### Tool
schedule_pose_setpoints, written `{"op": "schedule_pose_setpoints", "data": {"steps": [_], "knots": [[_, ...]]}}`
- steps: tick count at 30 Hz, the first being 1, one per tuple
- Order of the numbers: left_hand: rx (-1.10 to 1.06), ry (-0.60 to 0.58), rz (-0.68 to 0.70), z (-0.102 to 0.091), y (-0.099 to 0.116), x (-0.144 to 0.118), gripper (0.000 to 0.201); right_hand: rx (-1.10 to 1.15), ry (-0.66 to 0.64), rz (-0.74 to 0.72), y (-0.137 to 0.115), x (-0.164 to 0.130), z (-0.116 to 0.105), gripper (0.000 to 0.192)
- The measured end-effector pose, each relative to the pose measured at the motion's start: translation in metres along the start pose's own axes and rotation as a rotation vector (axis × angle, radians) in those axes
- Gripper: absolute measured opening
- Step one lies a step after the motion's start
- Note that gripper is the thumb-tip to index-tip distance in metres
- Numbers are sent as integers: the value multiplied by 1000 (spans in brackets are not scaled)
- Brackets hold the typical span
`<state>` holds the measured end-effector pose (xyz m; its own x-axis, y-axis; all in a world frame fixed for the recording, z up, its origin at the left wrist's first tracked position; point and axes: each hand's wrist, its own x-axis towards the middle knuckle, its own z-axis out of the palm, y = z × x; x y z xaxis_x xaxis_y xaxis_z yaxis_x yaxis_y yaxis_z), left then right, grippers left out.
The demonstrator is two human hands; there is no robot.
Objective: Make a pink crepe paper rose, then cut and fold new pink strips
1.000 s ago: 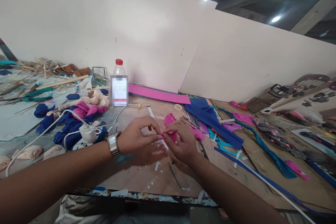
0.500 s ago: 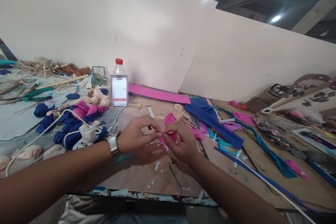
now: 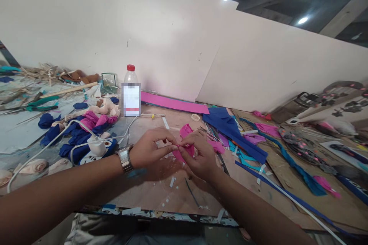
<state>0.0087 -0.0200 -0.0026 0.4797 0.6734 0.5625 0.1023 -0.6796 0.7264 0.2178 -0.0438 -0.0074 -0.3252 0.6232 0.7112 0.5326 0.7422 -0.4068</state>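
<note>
My left hand [image 3: 149, 147] and my right hand [image 3: 199, 155] meet above the middle of the brown work board [image 3: 161, 191]. Both pinch a small folded piece of pink fabric [image 3: 184, 149] between thumb and fingertips. A second pink scrap [image 3: 185, 130] lies just behind the hands. My left wrist carries a metal watch [image 3: 124, 158]. Small white paper bits [image 3: 171, 181] lie on the board under the hands.
A clear bottle with a red cap [image 3: 130, 92] stands at the back. Left of it are blue and pink fabric pieces [image 3: 74, 134], a white cable with plug [image 3: 96, 145] and green pliers [image 3: 40, 105]. Blue cloth [image 3: 230, 126], a pink sheet [image 3: 172, 103] and strips lie right.
The hands stay together on the pink fabric with only slight finger movement. The view has shifted very little.
</note>
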Motion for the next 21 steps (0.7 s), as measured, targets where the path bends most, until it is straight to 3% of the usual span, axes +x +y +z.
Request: {"op": "schedule_pose_setpoints", "data": {"steps": [21], "knots": [[-81, -47, 59, 1, -2, 1, 22, -14, 26, 24, 4, 1, -1, 7]]}}
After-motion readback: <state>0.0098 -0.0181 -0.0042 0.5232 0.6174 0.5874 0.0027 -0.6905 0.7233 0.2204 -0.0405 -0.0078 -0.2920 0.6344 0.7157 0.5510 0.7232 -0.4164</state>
